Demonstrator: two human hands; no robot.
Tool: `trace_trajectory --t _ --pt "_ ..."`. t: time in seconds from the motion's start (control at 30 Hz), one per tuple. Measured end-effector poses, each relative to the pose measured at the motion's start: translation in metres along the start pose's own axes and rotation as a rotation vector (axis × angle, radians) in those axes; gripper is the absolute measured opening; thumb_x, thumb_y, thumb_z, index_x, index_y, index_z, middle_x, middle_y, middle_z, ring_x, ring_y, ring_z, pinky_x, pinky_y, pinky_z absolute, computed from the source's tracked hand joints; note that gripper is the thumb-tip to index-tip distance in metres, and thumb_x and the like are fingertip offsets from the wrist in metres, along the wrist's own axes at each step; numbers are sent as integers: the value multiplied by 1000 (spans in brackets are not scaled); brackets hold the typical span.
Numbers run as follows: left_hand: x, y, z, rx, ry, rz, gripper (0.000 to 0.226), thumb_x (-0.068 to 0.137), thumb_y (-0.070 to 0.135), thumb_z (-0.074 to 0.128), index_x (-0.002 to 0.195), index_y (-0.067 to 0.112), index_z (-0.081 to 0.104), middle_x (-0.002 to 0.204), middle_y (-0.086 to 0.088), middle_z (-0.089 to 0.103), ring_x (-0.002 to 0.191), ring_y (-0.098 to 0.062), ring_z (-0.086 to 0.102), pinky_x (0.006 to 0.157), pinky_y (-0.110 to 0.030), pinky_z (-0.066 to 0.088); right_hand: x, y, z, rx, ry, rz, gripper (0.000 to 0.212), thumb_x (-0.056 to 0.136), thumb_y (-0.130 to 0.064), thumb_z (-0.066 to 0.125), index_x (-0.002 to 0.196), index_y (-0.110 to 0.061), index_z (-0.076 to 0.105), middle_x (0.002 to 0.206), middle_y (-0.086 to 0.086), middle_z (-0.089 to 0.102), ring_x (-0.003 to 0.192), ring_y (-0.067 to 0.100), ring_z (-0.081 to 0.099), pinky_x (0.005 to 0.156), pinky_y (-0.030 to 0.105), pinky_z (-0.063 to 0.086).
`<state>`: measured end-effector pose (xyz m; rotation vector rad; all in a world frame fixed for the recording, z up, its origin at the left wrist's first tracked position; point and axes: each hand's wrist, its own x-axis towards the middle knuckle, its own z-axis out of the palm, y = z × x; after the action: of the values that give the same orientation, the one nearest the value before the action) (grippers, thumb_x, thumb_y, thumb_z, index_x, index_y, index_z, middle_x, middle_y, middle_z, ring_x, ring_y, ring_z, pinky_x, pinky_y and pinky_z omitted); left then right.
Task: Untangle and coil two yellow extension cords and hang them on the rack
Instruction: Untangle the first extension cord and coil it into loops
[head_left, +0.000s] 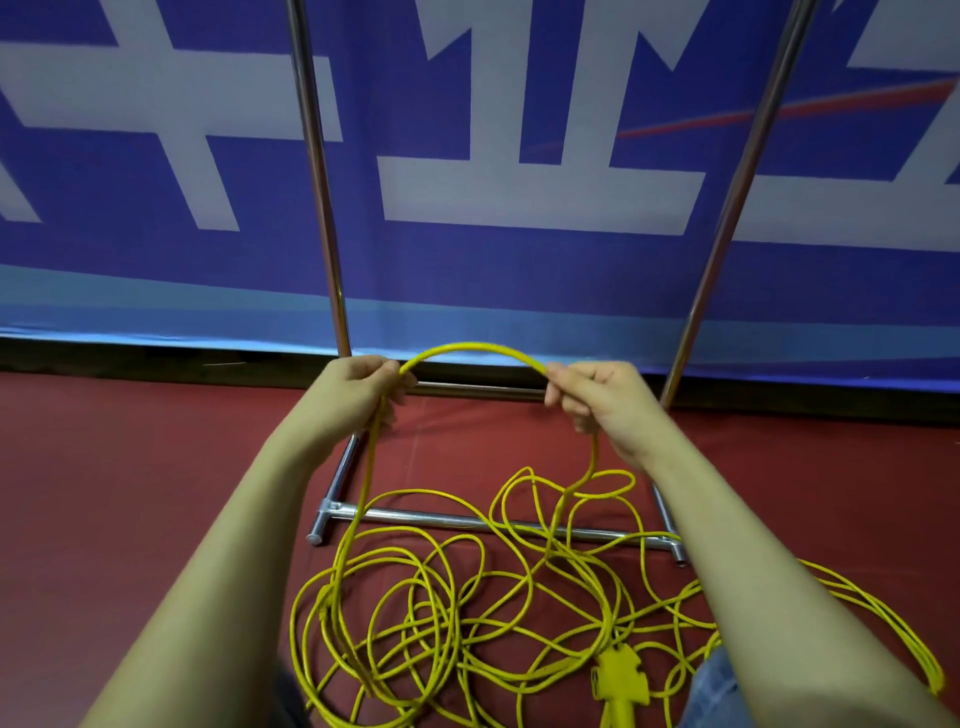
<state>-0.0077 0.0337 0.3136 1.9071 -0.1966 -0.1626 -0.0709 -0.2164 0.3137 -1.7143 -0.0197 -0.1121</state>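
A tangled heap of yellow extension cord (467, 613) lies on the red floor in front of me. My left hand (358, 395) and my right hand (592, 395) each grip the same strand, which arches between them (472, 348). From each hand the cord drops into the heap. A yellow multi-outlet socket end (618, 675) lies at the bottom of the pile. The metal rack (322, 208) stands just beyond, its two uprights rising out of view and its base bar (467, 519) partly under the cord.
A blue and white banner (519, 182) hangs close behind the rack. More yellow loops (883, 613) spread to the right past my right forearm. The rack's lower rear bar (478, 389) runs just behind my hands.
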Motion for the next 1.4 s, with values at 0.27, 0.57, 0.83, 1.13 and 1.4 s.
trace_trajectory --t 0.27,0.57,0.83,1.13,1.4 --pt "-28 42 24 -85 -172 284 22 98 19 52 81 11 65 59 0 48 50 -6 41 51 -15 38 -6 -33 16 -67 -96 -94 39 94 -25 56 59 -10 63 39 -5 29 41 12 22 45 25 20" --pt "-28 36 27 -324 -164 141 32 96 16 52 67 4 55 57 -1 56 34 -7 33 38 -15 25 -5 -1 14 -11 -299 105 51 83 -51 45 73 -4 64 51 3 49 45 17 49 50 21 42" --pt "-19 24 -2 -555 -108 -48 25 98 19 50 83 3 62 50 6 47 39 -4 45 38 -14 32 -4 40 10 -93 -213 96 29 96 -21 52 72 -9 65 55 -1 51 52 9 47 56 20 41" --pt "-15 14 -12 23 -397 -20 20 100 16 47 97 11 67 77 -2 69 69 -13 63 69 -23 52 -5 20 14 -119 -147 80 31 94 -16 57 66 -5 63 43 -8 29 41 7 22 44 19 23" --pt "-19 25 27 -30 -347 113 24 96 21 56 77 11 67 52 7 46 45 -6 34 45 -16 25 -1 4 26 39 -219 33 29 90 -22 57 68 -3 61 44 -3 30 38 8 25 43 19 23"
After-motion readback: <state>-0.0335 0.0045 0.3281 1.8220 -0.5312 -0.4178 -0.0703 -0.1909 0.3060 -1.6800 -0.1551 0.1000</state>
